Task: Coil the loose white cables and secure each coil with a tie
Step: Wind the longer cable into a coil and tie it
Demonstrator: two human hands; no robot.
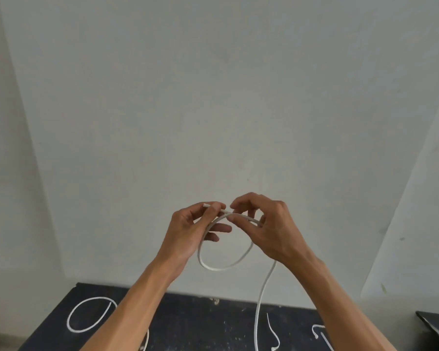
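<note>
Hands pinch smooth white cable, looped round.

No text, label, brand, number or sign can be read here. The white cable bears no legible printing, the dark bench shows only pale specks, and the plain wall behind carries no writing.
</note>
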